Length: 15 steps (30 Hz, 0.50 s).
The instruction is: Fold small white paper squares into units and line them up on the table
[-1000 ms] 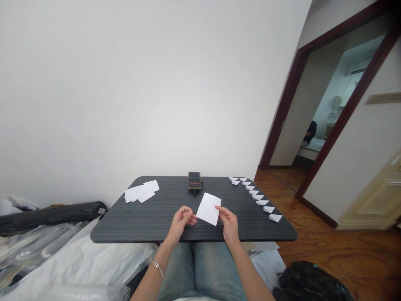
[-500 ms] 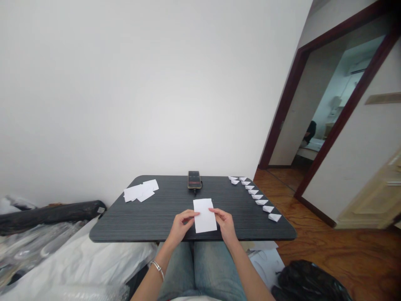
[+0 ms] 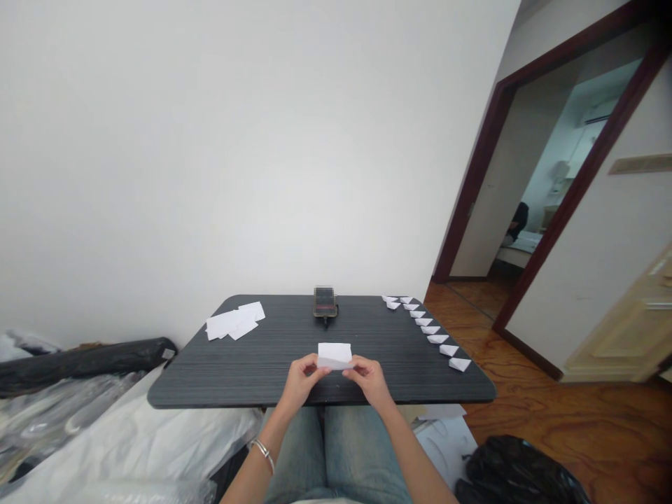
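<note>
A small white sheet of paper (image 3: 334, 353) is folded over on itself just above the near edge of the dark table (image 3: 262, 371). My left hand (image 3: 301, 379) pinches its left end and my right hand (image 3: 369, 376) pinches its right end, fingers closed on the paper. A loose pile of flat white sheets (image 3: 234, 322) lies at the table's far left. A row of several small folded white paper pieces (image 3: 430, 330) runs along the right edge.
A phone (image 3: 325, 304) with a cable stands at the table's far middle. Plastic wrapping (image 3: 105, 434) and a dark roll (image 3: 84, 357) lie to the left. A black bag (image 3: 519, 476) sits on the wooden floor at right, by an open doorway (image 3: 535, 210).
The sheet went from being held open and tilted in the air to lying square in front of me, then folded in half. Both hands moved closer together and nearer to me.
</note>
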Motion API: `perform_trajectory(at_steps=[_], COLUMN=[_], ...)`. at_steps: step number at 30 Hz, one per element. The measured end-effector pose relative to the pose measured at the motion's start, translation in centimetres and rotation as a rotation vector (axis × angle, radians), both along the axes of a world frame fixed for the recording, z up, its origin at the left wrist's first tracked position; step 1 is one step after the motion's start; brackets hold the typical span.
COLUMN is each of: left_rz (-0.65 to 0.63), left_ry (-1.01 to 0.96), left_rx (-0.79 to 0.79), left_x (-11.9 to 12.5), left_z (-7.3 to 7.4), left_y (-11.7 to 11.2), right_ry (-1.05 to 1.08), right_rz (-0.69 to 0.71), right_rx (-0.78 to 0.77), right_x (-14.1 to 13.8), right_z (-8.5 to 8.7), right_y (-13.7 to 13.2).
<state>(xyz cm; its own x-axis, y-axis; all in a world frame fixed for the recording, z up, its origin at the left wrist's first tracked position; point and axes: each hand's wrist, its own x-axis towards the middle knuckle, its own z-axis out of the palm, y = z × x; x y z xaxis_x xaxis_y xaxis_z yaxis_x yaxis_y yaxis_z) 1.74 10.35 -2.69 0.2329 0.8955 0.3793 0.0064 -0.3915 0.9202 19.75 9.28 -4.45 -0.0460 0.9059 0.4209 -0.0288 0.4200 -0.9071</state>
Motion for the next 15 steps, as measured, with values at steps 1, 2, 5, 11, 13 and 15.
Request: perform_trajectory(at_steps=[1,2,5,11,13,15], left_rz=[-0.001,-0.002,-0.016,-0.069,-0.076,-0.086], left_ry=[0.001,0.001,-0.003,-0.154,-0.221,-0.273], left_rx=[-0.006,-0.012,-0.029,-0.115,-0.143,-0.183], left_x=[0.03,0.06,0.15,0.29,0.34,0.42], left_z=[0.02,0.04,0.01,-0.15,0.02,0.32], left_y=[-0.05,-0.10,-0.21,-0.15,-0.14,-0.24], right_ry=[-0.009,-0.018,-0.034,-0.018,-0.001,0.016], right_rz=[-0.015,-0.029,-0.059,-0.100,-0.115,-0.125], right_rx=[-0.005,-0.012,-0.035,-0.072,-0.084,-0.092], right_x=[-0.03,-0.07,-0.21,-0.40,-0.57,-0.88], right_z=[0.00,0.00,0.00,0.00,-0.04,-0.06], right_y=[-0.02,-0.05,-0.19,-0.44,-0.55,-0.78])
